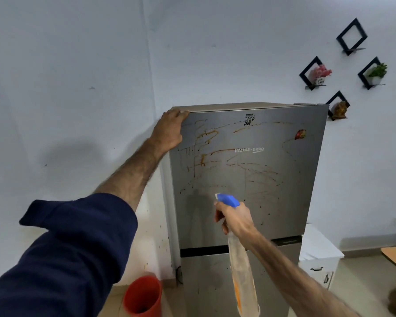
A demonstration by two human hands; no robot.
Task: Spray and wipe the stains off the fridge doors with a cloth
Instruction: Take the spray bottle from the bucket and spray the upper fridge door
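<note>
Brown streaks and drips (206, 154) run across the upper door (284, 179) of a tall silver-grey two-door fridge, thickest toward its top left corner and thinning into faint arcs and dots toward the door's lower edge. The lower door (206, 282) below the dark gap carries a few small specks. The left hand (169, 131) rests on the fridge's top left corner, its fingers curled over the top edge and its palm against the side edge; the arm wears a rolled dark blue sleeve (73, 248). The right hand (236, 218) grips the neck of a clear plastic spray bottle with a blue trigger head (229, 200), fingers wrapped round the trigger; the nozzle faces the upper door near its lower left part, and the bottle's body hangs down in front of the lower door. Two small stickers sit near the upper door's top edge, one dark (249, 120), one red (300, 134). A red plastic bucket (143, 296) stands on the floor beside the fridge's lower left corner. A white cabinet (318, 255) stands just beside the fridge's right side. Black diamond-shaped wall shelves (351, 36) hang on the wall above right.
</note>
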